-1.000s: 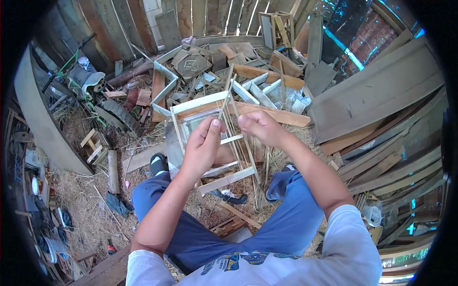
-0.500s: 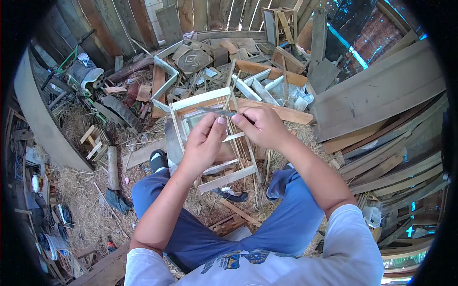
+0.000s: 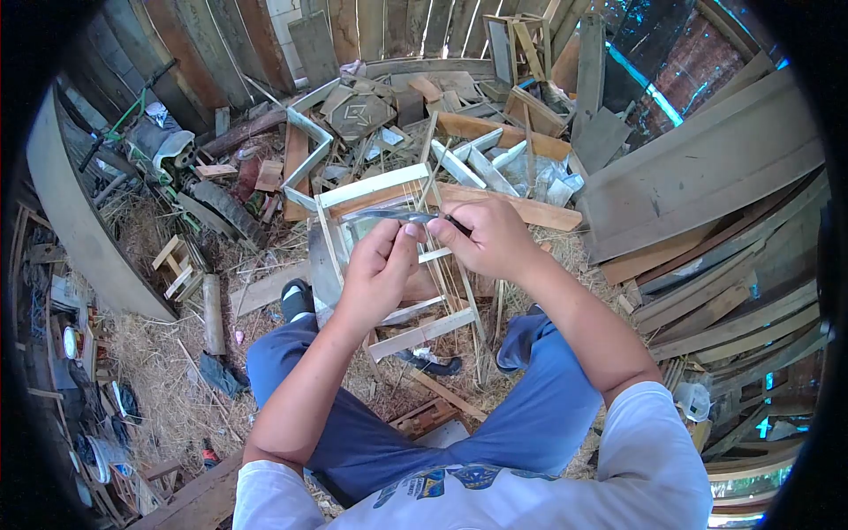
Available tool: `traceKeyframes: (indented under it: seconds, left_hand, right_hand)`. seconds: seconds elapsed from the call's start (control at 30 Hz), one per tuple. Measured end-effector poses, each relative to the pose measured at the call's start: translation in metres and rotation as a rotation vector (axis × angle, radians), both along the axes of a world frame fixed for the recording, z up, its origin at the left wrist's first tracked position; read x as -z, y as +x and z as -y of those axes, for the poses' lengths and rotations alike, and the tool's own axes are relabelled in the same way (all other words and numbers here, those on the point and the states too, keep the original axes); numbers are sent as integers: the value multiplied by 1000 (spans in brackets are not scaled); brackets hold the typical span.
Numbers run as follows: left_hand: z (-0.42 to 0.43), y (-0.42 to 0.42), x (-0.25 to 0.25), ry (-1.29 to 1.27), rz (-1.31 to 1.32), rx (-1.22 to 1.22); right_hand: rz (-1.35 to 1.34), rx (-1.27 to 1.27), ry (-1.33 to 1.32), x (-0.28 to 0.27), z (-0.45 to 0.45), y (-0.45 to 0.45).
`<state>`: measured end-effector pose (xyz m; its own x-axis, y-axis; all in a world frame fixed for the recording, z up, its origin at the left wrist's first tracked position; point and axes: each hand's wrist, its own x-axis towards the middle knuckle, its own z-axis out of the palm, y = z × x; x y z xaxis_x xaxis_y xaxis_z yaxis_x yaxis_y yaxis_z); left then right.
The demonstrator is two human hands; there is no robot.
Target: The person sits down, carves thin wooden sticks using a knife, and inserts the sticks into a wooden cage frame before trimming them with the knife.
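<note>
A knife (image 3: 397, 215) with a dark handle lies crosswise above the wooden frame, its blade pointing left. My right hand (image 3: 483, 237) is closed round its handle. Close beside it, my left hand (image 3: 382, 265) is closed in a pinch under the blade; whatever it grips is too small to make out. The wooden frame (image 3: 422, 334), with pale crossbars and thin sticks or strands running along it, stands between my legs, partly hidden by my hands.
Scrap wood (image 3: 358, 115) and pale angled pieces (image 3: 477, 168) are heaped ahead. A wheeled machine (image 3: 168, 146) stands at the left. Large boards (image 3: 707, 168) lean at the right. Straw (image 3: 159, 380) covers the ground, with a small wooden piece (image 3: 177, 265) on it.
The knife blade, hard to see at first, now shows flat across both hands. My right hand has moved slightly down and nearer my left hand.
</note>
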<state>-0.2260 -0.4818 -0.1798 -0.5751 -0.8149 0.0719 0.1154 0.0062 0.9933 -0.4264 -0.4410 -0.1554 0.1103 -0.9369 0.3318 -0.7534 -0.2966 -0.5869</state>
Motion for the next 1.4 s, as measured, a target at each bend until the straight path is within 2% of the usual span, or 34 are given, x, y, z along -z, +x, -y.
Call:
traceKeyframes:
  seconds: [0.83, 1.07, 1.27, 1.4]
  left_hand:
    - [2, -1, 8, -105, 55, -28]
    - [-2, -4, -2, -251, 122, -102]
    - [-2, -4, 0, -364, 213, -165]
    - [-5, -5, -9, -428, 238, -185]
  right_hand:
    - [-77, 2, -59, -1, 0, 2]
    - [-100, 22, -69, -7, -2, 5]
    - [-204, 141, -121, -5, -2, 11]
    - [-250, 160, -257, -5, -2, 9]
